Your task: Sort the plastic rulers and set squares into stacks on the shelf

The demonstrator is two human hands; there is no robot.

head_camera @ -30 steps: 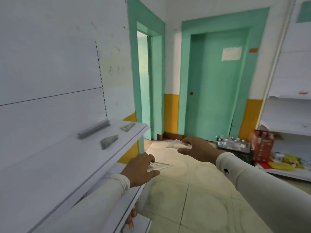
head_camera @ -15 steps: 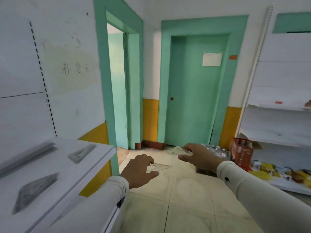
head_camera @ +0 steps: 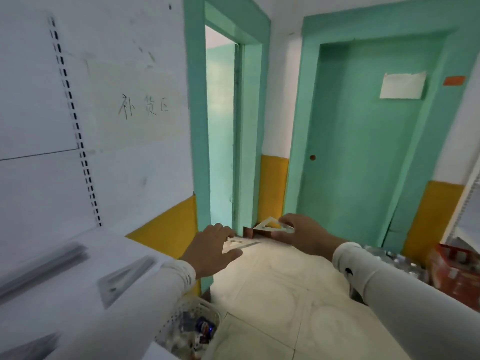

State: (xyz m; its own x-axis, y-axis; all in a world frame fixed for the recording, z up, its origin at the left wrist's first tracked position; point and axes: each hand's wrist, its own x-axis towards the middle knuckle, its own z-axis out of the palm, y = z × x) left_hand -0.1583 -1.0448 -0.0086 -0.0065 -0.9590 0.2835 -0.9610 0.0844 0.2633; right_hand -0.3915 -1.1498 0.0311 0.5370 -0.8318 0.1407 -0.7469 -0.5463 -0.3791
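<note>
- Head view: I am seeing my left hand (head_camera: 213, 249) pinching a clear plastic ruler (head_camera: 242, 245) between thumb and curled fingers, out over the floor (head_camera: 272, 294).
- My right hand (head_camera: 302, 233) is pinching a clear set square (head_camera: 272, 227) by its edge, holding it level in front of the door frame (head_camera: 197, 126).
- The two hands are hanging near each other, not touching.
- On the white shelf (head_camera: 78, 268) at lower left, blurred stacks are lying apart: a long ruler stack (head_camera: 39, 266) and a triangular set-square stack (head_camera: 124, 275).
- A white mesh basket (head_camera: 192, 323) of small items is sitting below the shelf.
- A red crate (head_camera: 457, 268) is standing at far right.
</note>
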